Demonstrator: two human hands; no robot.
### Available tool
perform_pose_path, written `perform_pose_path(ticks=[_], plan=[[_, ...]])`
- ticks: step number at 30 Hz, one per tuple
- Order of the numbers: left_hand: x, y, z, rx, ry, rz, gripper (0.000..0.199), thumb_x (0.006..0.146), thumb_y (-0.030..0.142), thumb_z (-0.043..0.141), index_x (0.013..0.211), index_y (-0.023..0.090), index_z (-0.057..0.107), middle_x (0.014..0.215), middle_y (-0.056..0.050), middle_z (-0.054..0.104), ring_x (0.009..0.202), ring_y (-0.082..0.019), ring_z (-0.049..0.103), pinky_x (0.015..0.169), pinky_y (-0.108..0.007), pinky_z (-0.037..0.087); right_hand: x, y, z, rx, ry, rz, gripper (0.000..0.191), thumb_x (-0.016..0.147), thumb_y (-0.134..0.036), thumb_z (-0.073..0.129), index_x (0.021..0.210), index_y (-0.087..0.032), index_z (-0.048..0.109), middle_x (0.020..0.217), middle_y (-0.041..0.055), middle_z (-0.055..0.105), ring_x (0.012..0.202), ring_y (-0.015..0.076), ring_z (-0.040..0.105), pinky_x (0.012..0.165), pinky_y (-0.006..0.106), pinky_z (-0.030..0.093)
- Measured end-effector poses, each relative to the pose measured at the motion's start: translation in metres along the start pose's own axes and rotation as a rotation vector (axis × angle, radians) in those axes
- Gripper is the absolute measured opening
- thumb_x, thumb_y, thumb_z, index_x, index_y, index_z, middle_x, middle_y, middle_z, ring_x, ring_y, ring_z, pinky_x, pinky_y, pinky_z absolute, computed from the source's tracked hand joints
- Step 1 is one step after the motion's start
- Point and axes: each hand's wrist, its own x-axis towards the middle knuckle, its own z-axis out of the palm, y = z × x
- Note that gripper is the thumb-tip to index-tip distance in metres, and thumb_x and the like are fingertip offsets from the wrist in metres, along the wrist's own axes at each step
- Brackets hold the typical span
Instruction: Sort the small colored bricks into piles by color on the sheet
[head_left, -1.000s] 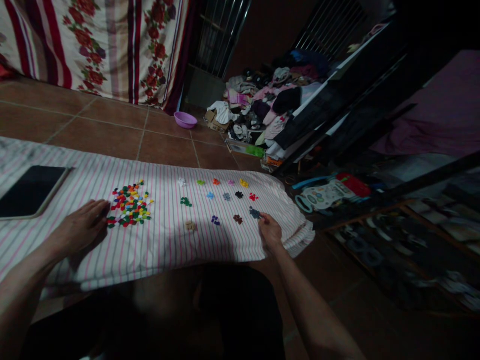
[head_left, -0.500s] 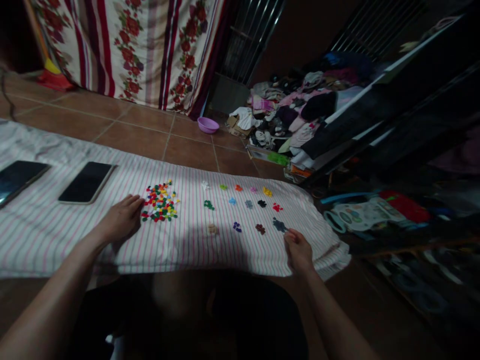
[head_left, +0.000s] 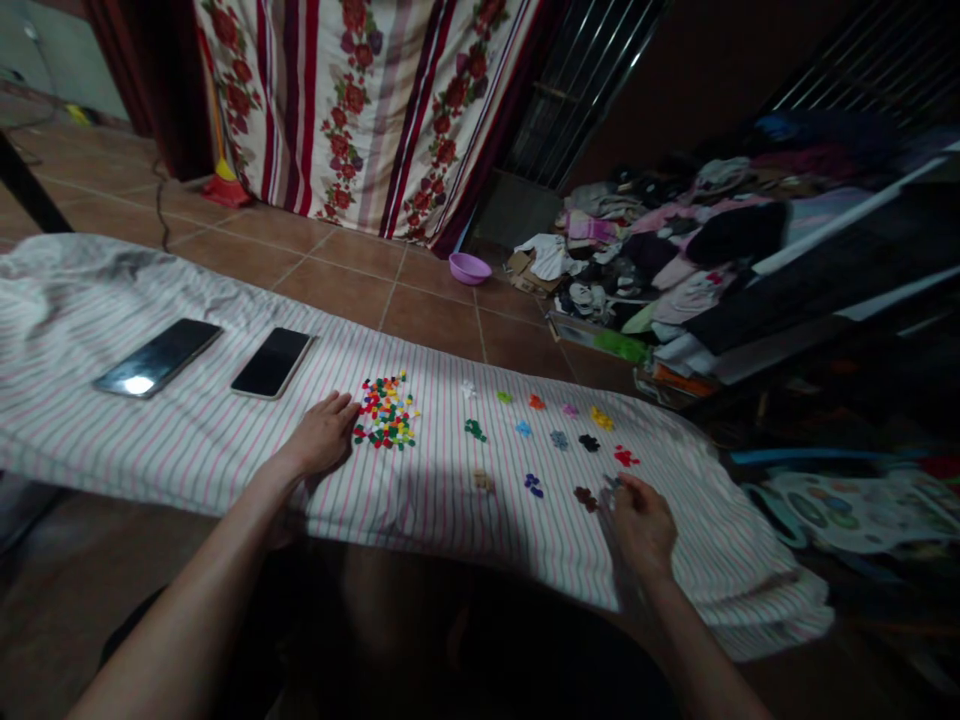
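A thin, soft cloth (head_left: 716,530), white with narrow pink and grey-green stripes, covers a long surface, creased toward its left end and bunched in folds at its near right corner. Near its left end lie two flat slabs with glossy dark faces and rounded corners: a larger phone (head_left: 159,358), catching a bright reflection, and a smaller phone (head_left: 271,362) with a pale rim.

Right of the phones, about midway between the far and near edges, sits the mixed pile (head_left: 386,412): small, chunky, smooth-looking pieces in red, green, yellow, white, orange and blue, spread loosely. Farther right, small single-colour clusters stand well apart in rough rows. Along the far edge run white (head_left: 469,390), lime (head_left: 505,397), orange (head_left: 535,401), pink (head_left: 570,409) and yellow (head_left: 601,418); behind the near edge are beige (head_left: 482,481), dark blue (head_left: 533,486) and brown (head_left: 586,498). Between these rows come dark green (head_left: 475,430), light blue (head_left: 523,428), grey (head_left: 559,440), black (head_left: 589,442) and red (head_left: 627,456).

The left hand (head_left: 328,430) rests just beside the pile's left side, its fingers loosely extended and released. The right hand (head_left: 643,520) is toward the right end, thumb and forefinger drawn together by the slate-grey pieces (head_left: 613,482), next to the brown cluster; in this dim light I cannot tell whether they grip one.
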Motion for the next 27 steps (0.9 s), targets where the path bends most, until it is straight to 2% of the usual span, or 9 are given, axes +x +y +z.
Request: perform_pose_path(ticks=[3, 5, 9, 12, 18, 27], plan=[[0.0, 0.0, -0.001, 0.031, -0.017, 0.017, 0.046, 0.092, 0.023, 0.032, 0.13, 0.012, 0.054, 0.141, -0.016, 0.05, 0.134, -0.028, 0.043, 0.114, -0.045, 0.033, -0.005, -0.037, 0.015, 0.02, -0.102, -0.152, 0.038, 0.076, -0.039, 0.045, 0.095, -0.017, 0.069, 0.098, 0.0139, 0.069, 0.09, 0.0264, 0.063, 0.087, 0.043, 0.049], [0.0, 0.0, -0.002, 0.055, -0.028, 0.033, 0.045, 0.092, 0.024, 0.032, 0.13, 0.012, 0.055, 0.14, -0.016, 0.051, 0.133, -0.028, 0.043, 0.113, -0.046, 0.035, -0.012, -0.06, 0.026, 0.051, -0.156, -0.311, 0.034, 0.08, -0.036, 0.044, 0.092, -0.019, 0.07, 0.098, 0.0121, 0.07, 0.094, 0.0259, 0.063, 0.09, 0.045, 0.048], [0.0, -0.001, -0.001, 0.082, -0.024, 0.043, 0.044, 0.093, 0.025, 0.031, 0.129, 0.014, 0.054, 0.138, -0.014, 0.052, 0.133, -0.027, 0.043, 0.112, -0.043, 0.036, -0.037, -0.102, 0.045, 0.124, -0.264, -0.609, 0.028, 0.086, -0.029, 0.045, 0.091, -0.02, 0.072, 0.099, 0.009, 0.071, 0.097, 0.0245, 0.061, 0.091, 0.046, 0.048], [0.001, -0.003, 0.001, 0.098, -0.022, 0.046, 0.043, 0.093, 0.026, 0.032, 0.129, 0.017, 0.054, 0.138, -0.012, 0.053, 0.134, -0.026, 0.042, 0.111, -0.043, 0.038, -0.056, -0.125, 0.053, 0.155, -0.34, -0.734, 0.026, 0.089, -0.023, 0.046, 0.096, -0.023, 0.072, 0.102, 0.0072, 0.07, 0.099, 0.0231, 0.06, 0.091, 0.044, 0.049], [0.001, -0.003, 0.002, 0.126, -0.055, 0.041, 0.045, 0.093, 0.027, 0.033, 0.132, 0.014, 0.051, 0.142, -0.013, 0.048, 0.136, -0.025, 0.039, 0.114, -0.041, 0.033, -0.08, -0.15, 0.061, 0.183, -0.41, -0.878, 0.026, 0.09, -0.015, 0.047, 0.099, -0.023, 0.07, 0.103, 0.0084, 0.068, 0.102, 0.0229, 0.058, 0.09, 0.043, 0.051], [0.001, 0.001, -0.001, 0.096, -0.068, 0.015, 0.044, 0.092, 0.026, 0.037, 0.133, 0.015, 0.051, 0.144, -0.014, 0.047, 0.137, -0.028, 0.039, 0.113, -0.044, 0.035, -0.098, -0.174, 0.069, 0.17, -0.541, -0.941, 0.024, 0.089, -0.012, 0.047, 0.098, -0.019, 0.069, 0.103, 0.0106, 0.067, 0.1, 0.0236, 0.058, 0.089, 0.044, 0.051]])
